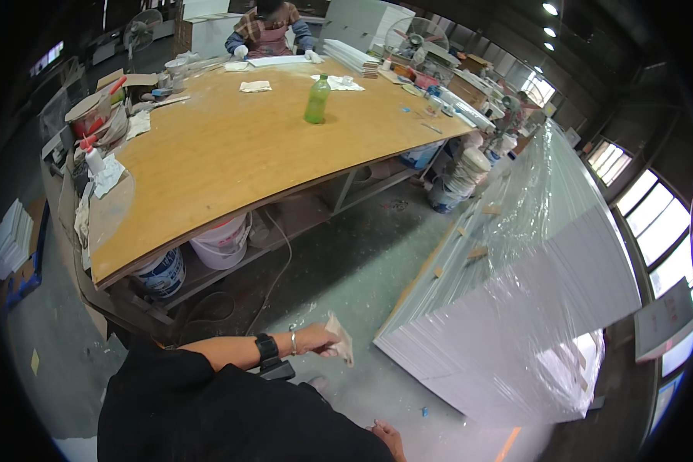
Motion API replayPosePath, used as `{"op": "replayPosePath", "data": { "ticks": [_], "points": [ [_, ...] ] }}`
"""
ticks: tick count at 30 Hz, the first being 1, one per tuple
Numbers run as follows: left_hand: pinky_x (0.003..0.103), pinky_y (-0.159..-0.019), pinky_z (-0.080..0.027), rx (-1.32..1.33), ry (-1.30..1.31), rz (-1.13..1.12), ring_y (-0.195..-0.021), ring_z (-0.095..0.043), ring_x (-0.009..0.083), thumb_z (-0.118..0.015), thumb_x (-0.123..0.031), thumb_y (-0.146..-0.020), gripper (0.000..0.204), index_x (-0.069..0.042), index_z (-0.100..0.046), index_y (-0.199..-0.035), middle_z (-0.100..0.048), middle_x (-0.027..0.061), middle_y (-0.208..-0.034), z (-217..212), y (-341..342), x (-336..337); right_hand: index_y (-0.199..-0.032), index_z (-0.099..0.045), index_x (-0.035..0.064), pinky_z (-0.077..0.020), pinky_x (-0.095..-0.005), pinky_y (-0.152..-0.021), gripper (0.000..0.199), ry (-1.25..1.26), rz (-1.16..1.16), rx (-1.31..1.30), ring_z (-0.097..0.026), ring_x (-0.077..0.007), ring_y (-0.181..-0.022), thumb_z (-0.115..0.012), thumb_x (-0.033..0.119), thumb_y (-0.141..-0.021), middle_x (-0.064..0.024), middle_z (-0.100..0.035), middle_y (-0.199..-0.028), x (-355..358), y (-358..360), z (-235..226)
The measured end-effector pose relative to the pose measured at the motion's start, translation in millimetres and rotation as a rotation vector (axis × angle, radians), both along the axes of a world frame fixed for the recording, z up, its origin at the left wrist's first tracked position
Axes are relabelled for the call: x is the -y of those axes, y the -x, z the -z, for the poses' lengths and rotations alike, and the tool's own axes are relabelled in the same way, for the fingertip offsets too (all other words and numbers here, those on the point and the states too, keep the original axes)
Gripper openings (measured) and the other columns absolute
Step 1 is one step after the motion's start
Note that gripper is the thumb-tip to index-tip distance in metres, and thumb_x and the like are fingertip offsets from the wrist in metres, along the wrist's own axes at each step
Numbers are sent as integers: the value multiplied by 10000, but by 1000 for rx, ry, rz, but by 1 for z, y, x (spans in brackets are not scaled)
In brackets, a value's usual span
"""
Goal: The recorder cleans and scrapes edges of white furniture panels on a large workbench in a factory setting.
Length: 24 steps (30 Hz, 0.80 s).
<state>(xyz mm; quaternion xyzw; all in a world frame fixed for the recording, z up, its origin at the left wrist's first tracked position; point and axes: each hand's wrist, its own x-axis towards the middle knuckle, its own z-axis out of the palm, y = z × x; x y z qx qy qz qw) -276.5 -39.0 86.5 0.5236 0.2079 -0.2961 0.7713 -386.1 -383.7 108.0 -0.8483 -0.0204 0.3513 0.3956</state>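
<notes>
My left hand [321, 339] is shut on a crumpled white rag [339, 339] over the grey concrete floor. A black watch and a thin bracelet sit on that wrist. The rag hangs close to the near corner of a tall stack of white panels wrapped in clear plastic [516, 308]. Only part of my right hand [390, 440] shows at the lower edge, beside my black shirt, with its fingers hard to make out.
A long wooden worktable [231, 154] stands ahead with a green bottle [316, 100], rags and tools on it. White buckets [223, 242] sit under it. At its far end a person in gloves [268, 31] handles a white panel. Cables lie on the floor.
</notes>
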Motion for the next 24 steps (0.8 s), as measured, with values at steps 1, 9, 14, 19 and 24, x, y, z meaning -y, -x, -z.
{"op": "replayPosePath", "data": {
  "ticks": [1, 9, 14, 19, 24],
  "points": [
    [211, -483, -499, 31, 3, -35, -609, -606, 114, -566, -114, -827, 209, -4, -542, -1004, -616, 67, -783, -7, -21, 5, -1192, -474, -26, -312, -436, -954, 392, -3, -4, 1, -405, -352, -1157, -427, 244, -912, -211, -438, -1263, 16, -14, 21],
    [218, -485, -489, 187, -38, -192, -616, -612, 121, -542, -104, -816, 162, -10, -548, -949, -623, 61, -771, -56, -186, 1, -968, -551, -52, -445, -203, -549, 220, -404, 439, -192, -528, -99, -564, -502, 134, -861, -61, -605, -727, 78, -176, 135],
    [250, -474, -480, 399, -28, -339, -534, -572, 122, -504, -105, -802, 146, 5, -566, -876, -614, 70, -709, -85, -308, -67, -1109, -527, -39, -447, -342, -761, 359, -55, 309, -144, -567, -244, -865, -510, 231, -872, -164, -604, -969, 32, -216, 60],
    [254, -509, -480, 501, -12, -536, -602, -580, 151, -486, -151, -860, 125, -34, -530, -858, -558, 28, -667, -158, -482, -117, -1120, -539, -23, -449, -365, -759, 357, -35, 481, -99, -577, -262, -893, -495, 238, -880, -180, -614, -950, 27, -216, 7],
    [242, -579, -479, 527, 0, -238, -715, -581, 129, -488, -281, -907, 196, -88, -518, -895, -560, 6, -795, -147, -530, -52, -1128, -547, -28, -487, -279, -658, 405, -185, 696, -28, -601, -163, -756, -513, 289, -879, -132, -636, -889, 70, -219, -20]
  ]
}}
